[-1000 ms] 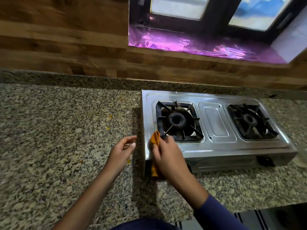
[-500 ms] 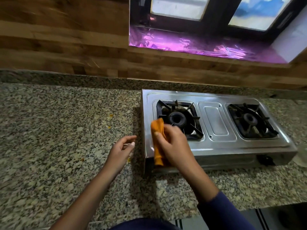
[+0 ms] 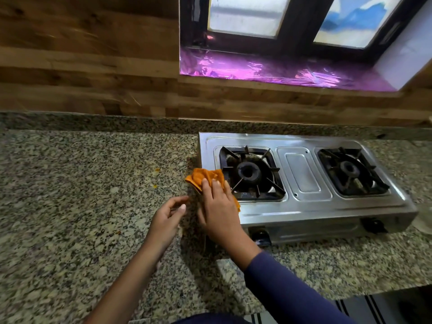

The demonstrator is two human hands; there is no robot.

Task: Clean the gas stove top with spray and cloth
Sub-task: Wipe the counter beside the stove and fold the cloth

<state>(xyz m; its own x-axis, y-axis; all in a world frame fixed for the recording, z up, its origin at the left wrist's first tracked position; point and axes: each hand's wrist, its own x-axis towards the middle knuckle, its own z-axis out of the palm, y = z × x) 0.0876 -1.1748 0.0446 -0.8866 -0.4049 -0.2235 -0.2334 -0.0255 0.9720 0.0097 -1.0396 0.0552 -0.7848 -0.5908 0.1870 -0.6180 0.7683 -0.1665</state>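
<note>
Across the lower part of the view runs a speckled granite surface (image 3: 70, 195), backed by a wood-panelled wall (image 3: 88, 66) and a dark-framed window (image 3: 304, 19) whose sill is lined with shiny purple foil (image 3: 268, 71). On the surface, toward the right and close to the wall, stands a two-burner steel gas stove (image 3: 304, 206) with a black grate over its left burner (image 3: 249, 173), another over its right burner (image 3: 349, 170), and a raised steel panel (image 3: 302, 173) between them. The right hand (image 3: 219, 211), its arm in a dark blue sleeve, lies over the stove's front left corner, fingers stretched out flat and pressing down on an orange cloth (image 3: 203, 176). The cloth is spread on the stove top's left edge just beside the left grate, one corner hanging past the side. The left hand (image 3: 167, 218) hovers just left of the stove, fingers loosely curled and holding nothing. Two black knobs (image 3: 260, 237) sit on the stove's front face. A few yellow specks (image 3: 156, 170) dot the surface.
</note>
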